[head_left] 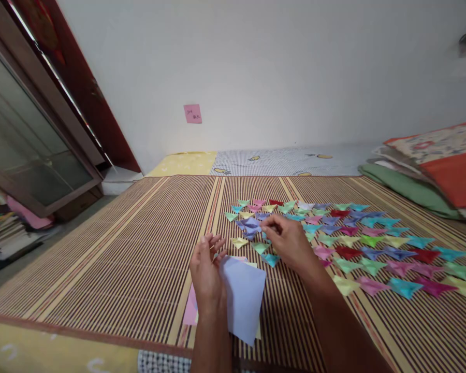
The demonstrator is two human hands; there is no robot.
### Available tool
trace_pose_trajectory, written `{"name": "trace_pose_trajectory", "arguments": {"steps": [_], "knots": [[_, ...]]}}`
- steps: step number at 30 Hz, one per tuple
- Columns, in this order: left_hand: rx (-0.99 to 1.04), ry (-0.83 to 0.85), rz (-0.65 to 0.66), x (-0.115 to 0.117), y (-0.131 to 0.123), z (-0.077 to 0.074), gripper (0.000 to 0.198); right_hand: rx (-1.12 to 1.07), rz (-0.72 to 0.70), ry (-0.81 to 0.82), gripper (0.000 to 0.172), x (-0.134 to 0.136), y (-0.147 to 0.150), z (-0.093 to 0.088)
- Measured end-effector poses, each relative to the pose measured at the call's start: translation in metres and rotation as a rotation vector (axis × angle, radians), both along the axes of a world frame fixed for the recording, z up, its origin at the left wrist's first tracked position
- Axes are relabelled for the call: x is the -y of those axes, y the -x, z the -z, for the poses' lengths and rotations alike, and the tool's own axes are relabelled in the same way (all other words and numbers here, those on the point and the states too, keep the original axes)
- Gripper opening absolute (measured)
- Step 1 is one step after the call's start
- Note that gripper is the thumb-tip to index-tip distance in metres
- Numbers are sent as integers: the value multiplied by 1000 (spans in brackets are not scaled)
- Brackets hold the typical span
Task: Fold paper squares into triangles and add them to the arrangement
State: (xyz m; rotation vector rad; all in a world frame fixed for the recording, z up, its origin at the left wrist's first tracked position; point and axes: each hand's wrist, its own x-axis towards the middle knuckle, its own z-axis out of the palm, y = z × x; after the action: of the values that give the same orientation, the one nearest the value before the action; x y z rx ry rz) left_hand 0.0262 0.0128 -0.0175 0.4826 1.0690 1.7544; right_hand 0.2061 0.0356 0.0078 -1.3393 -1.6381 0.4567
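a pink note (193,114) on the wall (279,77) bears a few dark handwritten marks in two short lines, too small to read. the right hand (283,235) has a narrow grip, thumb and fingertips pinched on the right end of a blue-purple paper boat (249,226); whether its underside touches the mat (140,248) cannot be told. this boat is over the middle of the mat, its long axis running roughly along the far edge, one pointed end toward the mat's left edge and the other at the fingers. the left hand (207,274) has a wide, loose grip, palm up and fingers slightly curled, just beside a pale blue sheet (244,295) on top of pink and yellow paper near the mat's near edge. rows of colored paper boats (348,252) spread toward the right edge, most with their long axes also running left to right.
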Motion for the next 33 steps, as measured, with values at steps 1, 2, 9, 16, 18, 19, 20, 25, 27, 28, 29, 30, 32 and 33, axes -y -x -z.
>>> {"name": "trace_pose_trajectory", "arguments": {"steps": [1, 2, 9, 16, 18, 19, 20, 25, 27, 28, 29, 30, 32, 33], "knots": [[40, -7, -2, 0, 2, 0, 31, 45, -31, 40, 12, -14, 4, -1], [77, -10, 4, -1, 3, 0, 28, 69, -54, 62, 12, -28, 10, -1], [226, 41, 26, -5, 11, 0, 14, 262, -143, 268, 15, -103, 47, 27], [267, 58, 31, -5, 13, -4, 12, 394, -135, 413, 36, -117, 55, 58], [274, 56, 30, -6, 14, -3, 11, 419, -131, 427, 36, -116, 55, 61], [275, 54, 32, -6, 14, -3, 10, 429, -129, 430, 36, -116, 55, 62], [274, 48, 35, -6, 14, -2, 9, 438, -127, 433, 36, -115, 54, 62], [260, 31, 45, -6, 12, 1, 11, 472, -115, 429, 36, -115, 54, 63], [258, 29, 47, -6, 12, 2, 11, 480, -108, 424, 36, -114, 54, 63], [254, 27, 48, -7, 12, 3, 11, 482, -105, 420, 35, -114, 54, 63], [249, 23, 49, -7, 12, 4, 12, 483, -103, 416, 35, -113, 54, 63], [246, 19, 51, -7, 12, 4, 12, 483, -102, 410, 35, -113, 53, 63], [246, 13, 52, -8, 12, 6, 13, 476, -100, 395, 35, -111, 53, 62], [249, 15, 51, -9, 12, 7, 13, 471, -96, 385, 35, -110, 52, 60]]}}
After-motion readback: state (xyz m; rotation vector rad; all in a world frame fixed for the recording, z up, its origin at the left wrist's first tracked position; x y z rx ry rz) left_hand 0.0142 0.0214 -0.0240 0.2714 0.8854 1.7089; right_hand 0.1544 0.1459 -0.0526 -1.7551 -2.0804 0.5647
